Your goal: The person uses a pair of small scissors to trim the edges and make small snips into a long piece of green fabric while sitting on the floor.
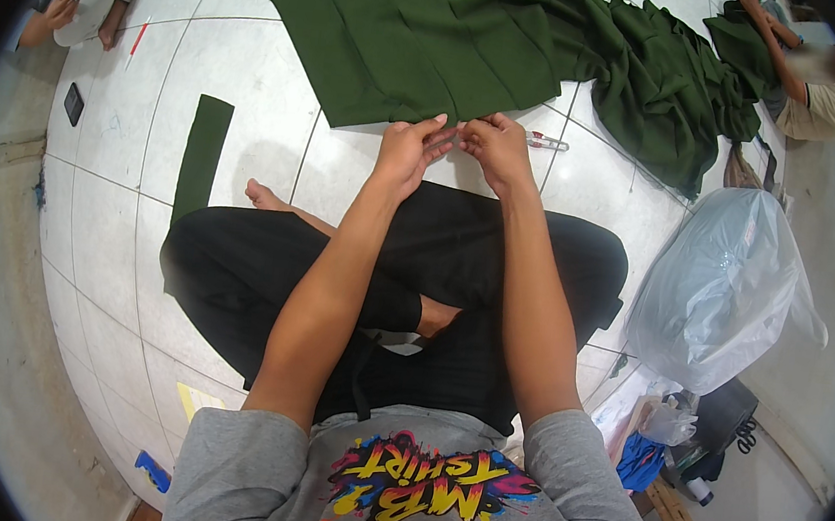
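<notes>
Sitting cross-legged on the white tiled floor (pixel 99 230), the person works with both bare hands at the near edge of a dark green cloth (pixel 408 49). The cloth lies on the floor ahead of the knees, flat and creased at the left, bunched into folds toward the upper right.

The left hand (pixel 409 156) is closed in a pinch on the cloth's near edge, thumb uppermost, the other fingers curled beneath. The right hand (pixel 496 150) is just beside it, likewise pinching the edge between thumb and fingers. Whether either hand also holds a small item between the fingertips cannot be told.

Small metal snips (pixel 546 142) lie just right of the right hand. A narrow green strip (pixel 204 155) lies apart at the left, near the left knee. Farther left are a dark phone (pixel 74 104) and a red-and-white pen-like stick (pixel 138 43).

A bulging translucent plastic bag (pixel 727 285) stands near the right knee. At the upper right, a co-worker in a pale shirt (pixel 820 110) sits by more green fabric; another person's hand (pixel 61 9) shows at the upper left.
</notes>
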{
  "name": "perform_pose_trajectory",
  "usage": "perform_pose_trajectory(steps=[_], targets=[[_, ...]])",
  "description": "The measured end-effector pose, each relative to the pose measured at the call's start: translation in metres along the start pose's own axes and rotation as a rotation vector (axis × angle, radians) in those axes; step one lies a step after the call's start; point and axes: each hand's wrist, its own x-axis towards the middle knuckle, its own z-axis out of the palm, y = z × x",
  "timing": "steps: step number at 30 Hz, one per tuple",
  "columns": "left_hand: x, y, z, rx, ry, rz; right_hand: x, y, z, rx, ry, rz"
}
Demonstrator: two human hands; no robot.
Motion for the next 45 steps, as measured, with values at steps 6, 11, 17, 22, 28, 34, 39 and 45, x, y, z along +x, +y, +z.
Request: perform_pose_trajectory(steps=[6, 11, 17, 22, 28, 34, 39, 45], targets=[[0.003, -0.002, -0.003, 0.014, 0.013, 0.006, 0.003, 0.003, 0.0, -0.027, -0.004, 0.012], [0.003, -0.006, -0.003, -0.016, 0.018, 0.001, -0.001, 0.005, 0.001, -0.05, 0.014, 0.018], [0.005, -0.011, -0.003, -0.091, 0.048, -0.014, -0.007, 0.006, 0.002, -0.038, 0.008, 0.096], [0.005, -0.015, -0.002, -0.158, -0.003, -0.012, -0.011, 0.007, 0.003, 0.16, -0.001, 0.169], [0.006, -0.015, 0.0, 0.048, 0.088, 0.043, -0.009, 0.01, -0.001, 0.098, 0.023, 0.116], [0.004, -0.006, 0.003, 0.293, 0.069, 0.093, -0.009, 0.008, -0.003, -0.086, 0.045, 0.024], [0.01, -0.009, -0.003, 0.284, 0.078, 0.105, -0.01, 0.005, -0.006, -0.08, 0.037, 0.031], [0.01, -0.01, -0.002, 0.211, 0.081, 0.113, -0.012, -0.002, -0.006, -0.04, 0.063, 0.1]])
